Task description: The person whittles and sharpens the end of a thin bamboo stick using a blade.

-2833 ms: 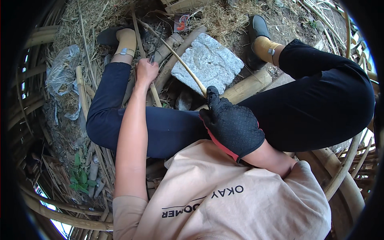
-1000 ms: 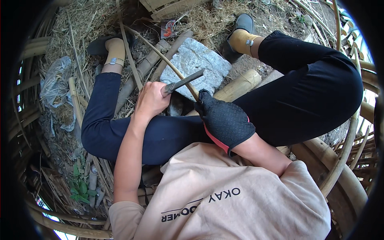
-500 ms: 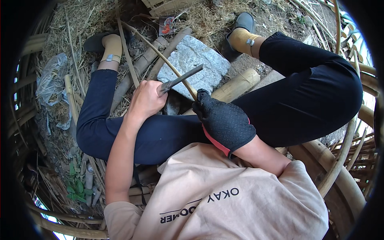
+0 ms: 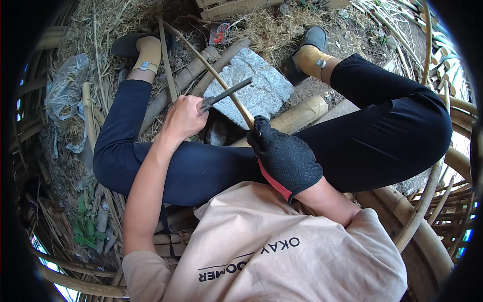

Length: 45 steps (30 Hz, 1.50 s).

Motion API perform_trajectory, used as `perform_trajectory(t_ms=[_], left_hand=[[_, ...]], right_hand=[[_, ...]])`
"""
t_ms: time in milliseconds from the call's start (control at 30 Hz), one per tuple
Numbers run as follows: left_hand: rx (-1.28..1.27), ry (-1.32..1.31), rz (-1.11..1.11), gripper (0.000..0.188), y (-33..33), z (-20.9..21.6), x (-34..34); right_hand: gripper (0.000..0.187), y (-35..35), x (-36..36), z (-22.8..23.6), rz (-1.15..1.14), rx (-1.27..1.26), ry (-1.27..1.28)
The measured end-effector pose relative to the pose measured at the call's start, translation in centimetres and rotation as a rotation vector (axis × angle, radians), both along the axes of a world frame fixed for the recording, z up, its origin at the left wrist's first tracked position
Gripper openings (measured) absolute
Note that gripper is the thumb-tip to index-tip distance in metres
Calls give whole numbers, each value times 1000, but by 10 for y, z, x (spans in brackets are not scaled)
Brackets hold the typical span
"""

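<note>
My bare left hand (image 4: 183,118) is wrapped around the thick end of a knife-like tool, whose narrow dark blade (image 4: 231,90) points up to the right. Most of the grip is hidden in my fist. On my right hand (image 4: 288,160) is a black textured glove with a red edge; its fingers close on the near end of a long, thin bamboo strip (image 4: 216,75). The strip runs away to the upper left, and the blade crosses over it. Whether blade and strip touch, I cannot tell. Beneath them lies a flat grey stone block (image 4: 256,83).
A cut bamboo pole (image 4: 297,115) lies beside the stone, between my spread legs. Several sticks and dry straw (image 4: 251,27) cover the ground ahead. Crumpled clear plastic (image 4: 68,88) is at the left, and a curved bamboo frame (image 4: 422,216) rises at the right.
The whole view has shifted slightly. Against the stone, my left hand and the tool have moved a little left and away from me. My right hand keeps its hold on the strip.
</note>
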<state>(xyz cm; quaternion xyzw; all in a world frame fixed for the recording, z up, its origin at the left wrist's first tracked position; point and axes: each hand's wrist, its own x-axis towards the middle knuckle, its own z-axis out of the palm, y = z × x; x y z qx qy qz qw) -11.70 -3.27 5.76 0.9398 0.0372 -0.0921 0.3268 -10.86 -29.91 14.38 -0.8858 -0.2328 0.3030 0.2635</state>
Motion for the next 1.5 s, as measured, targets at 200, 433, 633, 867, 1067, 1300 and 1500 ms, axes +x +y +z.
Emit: perform_trajectory(t_ms=[200,433,633,867,1067,1300,1500], left_hand=[[119,37,54,20,12,-8,11],[228,-25,167,20,35,-23,16],[103,50,13,19,9,11,3],[118,165,152,20,32,-14,18],[238,98,201,21,33,-14,23],[-115,160,14,33,1,1,2],[-3,207,-1,30,4,26,8]], right_hand=[[19,-3,0,-5,-16,57,-47],[26,1,3,2,-8,16,28],[23,3,1,6,-27,21,14],[21,3,2,1,-2,43,-30],[32,1,4,9,-38,-27,37],[34,5,15,19,-68,-17,294],[48,-4,-4,-4,-534,488,1079]])
